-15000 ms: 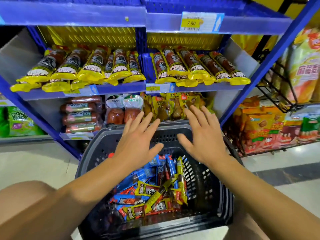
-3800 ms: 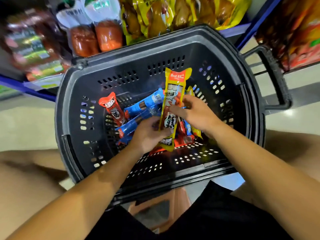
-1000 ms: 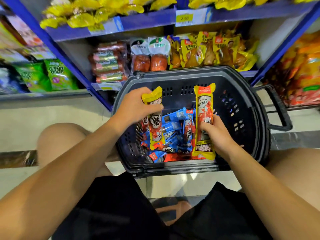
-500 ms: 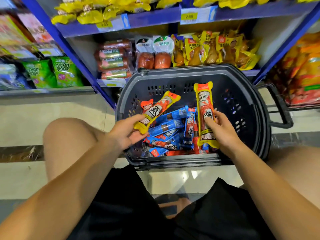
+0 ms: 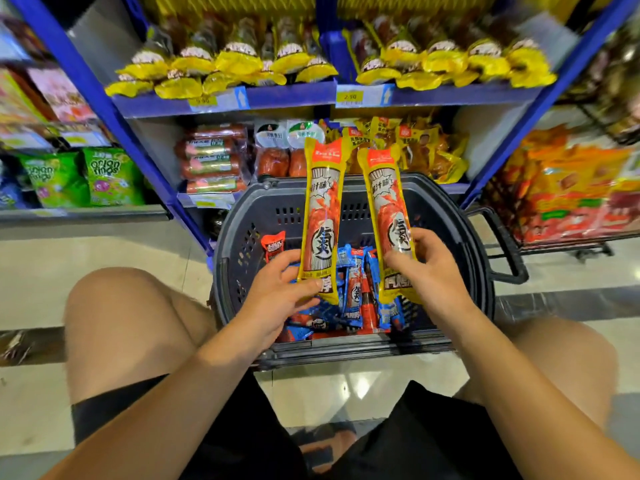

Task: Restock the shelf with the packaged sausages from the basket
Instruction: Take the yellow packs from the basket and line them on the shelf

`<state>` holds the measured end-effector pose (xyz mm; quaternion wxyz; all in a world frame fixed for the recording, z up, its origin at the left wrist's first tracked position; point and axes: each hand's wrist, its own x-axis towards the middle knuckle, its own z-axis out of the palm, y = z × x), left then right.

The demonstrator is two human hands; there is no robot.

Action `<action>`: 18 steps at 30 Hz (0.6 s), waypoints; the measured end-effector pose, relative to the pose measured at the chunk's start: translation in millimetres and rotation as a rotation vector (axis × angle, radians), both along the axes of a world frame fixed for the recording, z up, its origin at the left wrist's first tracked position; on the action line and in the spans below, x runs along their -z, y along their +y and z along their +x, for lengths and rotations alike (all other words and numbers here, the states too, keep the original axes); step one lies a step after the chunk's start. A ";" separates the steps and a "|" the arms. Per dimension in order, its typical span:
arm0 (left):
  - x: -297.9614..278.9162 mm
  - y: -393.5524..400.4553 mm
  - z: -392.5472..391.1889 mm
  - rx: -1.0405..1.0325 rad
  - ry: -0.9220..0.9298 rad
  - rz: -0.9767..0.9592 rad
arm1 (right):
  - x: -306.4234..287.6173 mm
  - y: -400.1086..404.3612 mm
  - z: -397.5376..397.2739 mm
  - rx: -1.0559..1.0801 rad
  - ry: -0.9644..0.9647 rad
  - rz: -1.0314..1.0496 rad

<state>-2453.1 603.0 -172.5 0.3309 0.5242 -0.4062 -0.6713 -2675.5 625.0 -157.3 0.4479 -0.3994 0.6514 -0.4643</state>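
Over the dark grey basket [image 5: 450, 220] I hold two long yellow-and-orange sausage packs upright, side by side. My left hand [image 5: 277, 296] pinches the bottom of the left sausage pack [image 5: 322, 216]. My right hand [image 5: 426, 268] grips the lower part of the right sausage pack [image 5: 388, 216]. Several blue and red sausage packs [image 5: 353, 292] lie in the basket under my hands. Behind the basket stands the blue shelf [image 5: 291, 97], its upper level lined with yellow-ended sausage packs [image 5: 239, 60].
The lower shelf level holds red sausage rolls [image 5: 211, 161], round packs [image 5: 287, 150] and yellow snack packs [image 5: 426, 147]. Green snack bags [image 5: 110, 174] sit at left, an orange-filled wire rack [image 5: 571, 192] at right. My bare knees flank the basket on the tiled floor.
My left hand has swung its pack from a slant to upright, level with the right one. Both packs have risen above the basket, and my view has tilted up to the shelf.
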 end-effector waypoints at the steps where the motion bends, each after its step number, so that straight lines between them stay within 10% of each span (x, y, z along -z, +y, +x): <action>1: -5.6 -2.9 -0.3 -0.011 -0.001 -0.038 | -7.4 -2.2 1.2 0.000 0.016 -0.037; 18: -89.3 -63.2 27.3 -0.201 0.030 -0.268 | -100.5 -71.9 23.7 -0.019 0.157 -0.223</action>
